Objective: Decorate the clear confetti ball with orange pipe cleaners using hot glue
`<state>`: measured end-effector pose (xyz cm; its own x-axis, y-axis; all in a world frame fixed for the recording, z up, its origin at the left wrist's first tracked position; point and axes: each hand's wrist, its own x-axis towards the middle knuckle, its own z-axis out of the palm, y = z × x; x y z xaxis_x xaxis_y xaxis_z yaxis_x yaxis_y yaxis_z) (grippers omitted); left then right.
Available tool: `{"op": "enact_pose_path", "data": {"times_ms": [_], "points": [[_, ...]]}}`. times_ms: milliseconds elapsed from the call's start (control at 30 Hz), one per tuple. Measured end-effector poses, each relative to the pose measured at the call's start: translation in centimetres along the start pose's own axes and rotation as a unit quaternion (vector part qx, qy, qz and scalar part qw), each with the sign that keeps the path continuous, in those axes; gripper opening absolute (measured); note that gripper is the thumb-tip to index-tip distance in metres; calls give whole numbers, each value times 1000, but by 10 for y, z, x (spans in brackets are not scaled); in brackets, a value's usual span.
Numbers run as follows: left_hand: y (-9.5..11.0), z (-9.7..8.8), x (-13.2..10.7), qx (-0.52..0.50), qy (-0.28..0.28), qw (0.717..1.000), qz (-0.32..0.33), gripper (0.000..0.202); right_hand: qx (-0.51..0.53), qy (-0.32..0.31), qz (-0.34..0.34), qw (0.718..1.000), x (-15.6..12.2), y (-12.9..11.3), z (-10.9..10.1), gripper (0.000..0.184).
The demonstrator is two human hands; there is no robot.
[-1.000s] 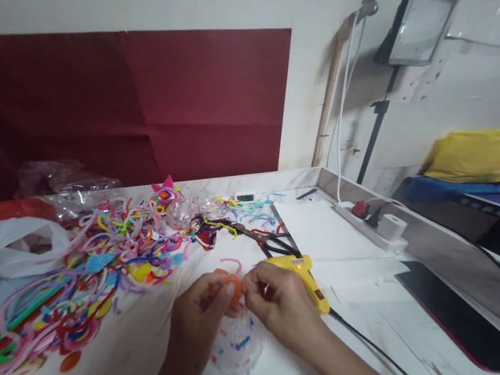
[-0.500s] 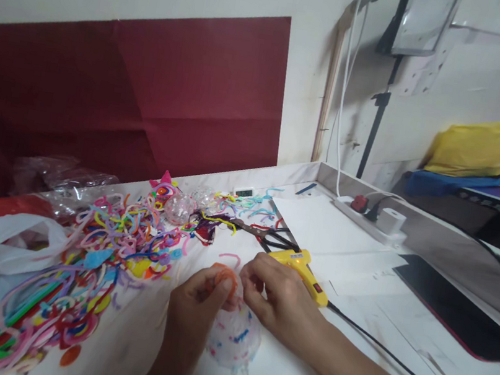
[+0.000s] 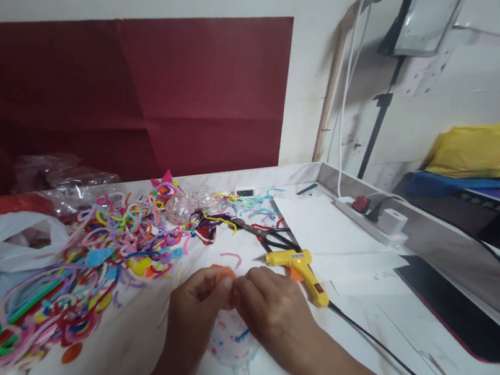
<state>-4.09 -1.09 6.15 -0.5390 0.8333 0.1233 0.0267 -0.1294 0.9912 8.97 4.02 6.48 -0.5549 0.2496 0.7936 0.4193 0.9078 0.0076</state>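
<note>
My left hand (image 3: 196,298) is closed, with thumb and fingers pinching a small orange coiled piece (image 3: 228,273), perhaps pipe cleaner. My right hand (image 3: 272,307) meets it from the right, its fingers curled and pressed together against the orange piece. What the right fingertips grip is hidden. Below both hands stands a clear plastic dome-shaped thing (image 3: 231,344) with blue, pink and red specks, its top covered by my fingers. A yellow hot glue gun (image 3: 301,270) lies just beyond my right hand. A short pink pipe cleaner piece (image 3: 231,256) lies just beyond the orange piece.
Colourful pipe cleaner pieces (image 3: 130,232) heap on the left beside a white plastic bag (image 3: 1,244). Scissors (image 3: 266,234) lie behind the glue gun. A power strip (image 3: 369,221) and a dark flat tablet-like thing (image 3: 462,307) are at the right. The glue gun's cord (image 3: 394,353) runs rightward.
My right hand has moved left and down, its fingers closing in against the orange piece. More of the glue gun now shows. My left hand stays nearly in place.
</note>
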Motion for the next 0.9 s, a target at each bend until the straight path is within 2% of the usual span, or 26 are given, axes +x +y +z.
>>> {"op": "enact_pose_path", "data": {"times_ms": [267, 400, 500, 633, 767, 900], "points": [[4, -1, -1, 42, -22, 999, 9, 19, -49, 21, -23, 998, -2, -1, 1, 33], [5, -3, 1, 60, -56, 997, 12, 18, -16, 28, -10, 999, 0, 1, 1, 31], [8, -4, 2, 57, -68, 996, 19, 15, 92, 10, 71, 993, 2, 3, 1, 23], [10, -5, 2, 63, -79, 995, 23, 16, 226, -24, 204, 952, 5, 9, 1, 13], [11, -4, 0, 51, -61, 997, 6, 15, 262, -25, 260, 929, 7, 18, 1, 17], [12, -2, -1, 24, -43, 999, -5, 15, 281, -16, 250, 926, 7, 17, -2, 13]]}}
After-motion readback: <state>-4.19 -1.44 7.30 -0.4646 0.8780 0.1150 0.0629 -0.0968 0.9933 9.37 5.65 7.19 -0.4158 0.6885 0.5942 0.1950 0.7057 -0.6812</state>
